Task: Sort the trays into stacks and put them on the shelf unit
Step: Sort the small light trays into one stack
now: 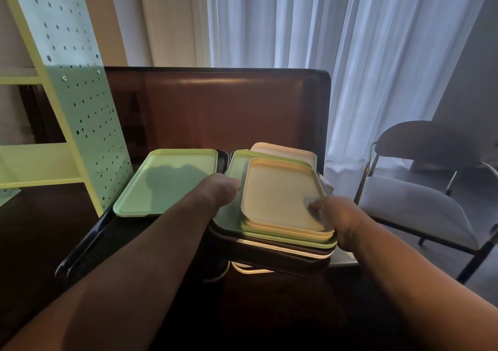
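Note:
A messy pile of trays sits on the dark table. On top lie cream trays, over a green tray, a white tray and dark ones below. My right hand grips the cream trays at their near right corner, thumb on the top face. My left hand rests closed against the left edge of the cream trays, on the green tray. A separate green tray lies to the left on a large black tray. The pale green shelf unit stands at the left.
A large dark brown tray stands upright behind the pile. White curtains hang behind it. A grey padded chair stands at the right, close to the table's edge.

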### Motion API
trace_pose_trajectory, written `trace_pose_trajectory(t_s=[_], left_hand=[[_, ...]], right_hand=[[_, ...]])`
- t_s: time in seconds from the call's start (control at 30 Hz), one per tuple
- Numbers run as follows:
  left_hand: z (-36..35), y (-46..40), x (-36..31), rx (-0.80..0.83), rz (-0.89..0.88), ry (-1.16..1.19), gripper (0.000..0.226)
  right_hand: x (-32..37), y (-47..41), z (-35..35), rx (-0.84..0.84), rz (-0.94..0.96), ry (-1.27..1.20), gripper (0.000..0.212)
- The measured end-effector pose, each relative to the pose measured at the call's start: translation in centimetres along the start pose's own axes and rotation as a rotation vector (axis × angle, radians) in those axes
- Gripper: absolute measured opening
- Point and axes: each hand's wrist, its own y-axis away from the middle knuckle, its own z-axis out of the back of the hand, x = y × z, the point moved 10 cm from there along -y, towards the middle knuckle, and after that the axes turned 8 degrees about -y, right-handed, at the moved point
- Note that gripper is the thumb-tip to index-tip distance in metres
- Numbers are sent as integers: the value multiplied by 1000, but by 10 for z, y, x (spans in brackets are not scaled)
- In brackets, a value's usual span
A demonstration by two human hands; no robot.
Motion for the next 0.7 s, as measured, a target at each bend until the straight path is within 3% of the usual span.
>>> trace_pose_trajectory(t_s=[0.17,0.27,0.37,0.5,0.7], left_hand=[[-1,1,2,44,12,153,44],[-4,0,8,29,21,240,63],[-2,4,15,-20,0,250,83],[9,10,20,-68,-80,240,87],[27,27,18,-140,-289,418,75]], right_hand=[[1,0,-1,-12,16,-30,19],[0,6,0,-11,12,-65,17],[0,11,-1,5,46,-71,13],[14,24,-5,73,150,-159,9],[47,40,-2,115,329,-304,47]])
